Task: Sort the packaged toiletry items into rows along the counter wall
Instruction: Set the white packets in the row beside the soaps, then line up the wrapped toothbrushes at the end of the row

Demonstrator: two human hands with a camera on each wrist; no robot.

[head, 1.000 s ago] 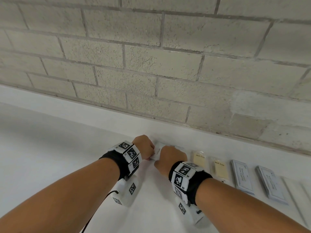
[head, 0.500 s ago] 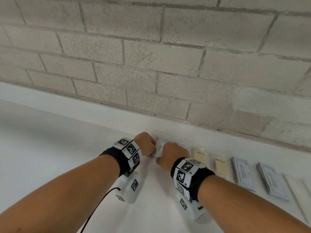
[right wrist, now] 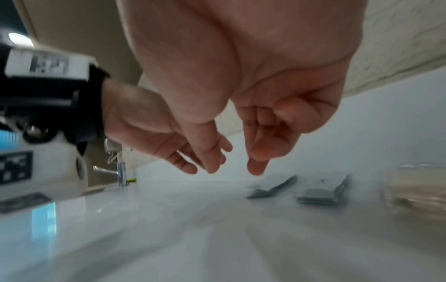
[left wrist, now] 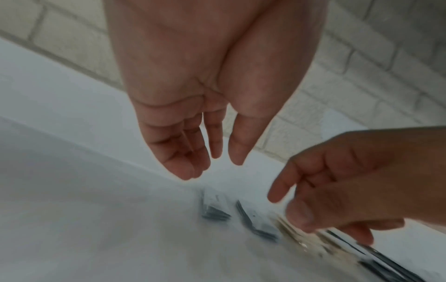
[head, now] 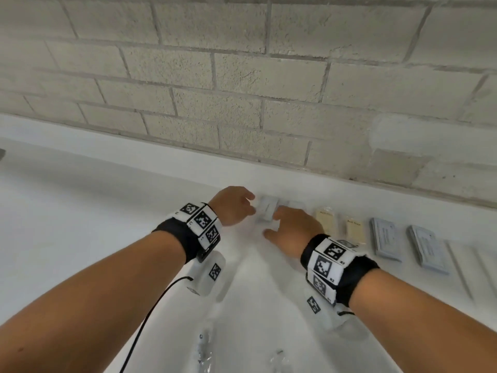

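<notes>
Right hand (head: 291, 230) hides part of a blurred white packet (head: 267, 210).

Bare counter (head: 80, 211) leftward; packets (head: 384, 238) line the wall (head: 242, 76) rightward

A painted block wall (head: 242, 76) rises behind the white counter (head: 80, 224). In the right wrist view a chrome faucet (right wrist: 120, 171) stands at the counter's far left end.
</notes>
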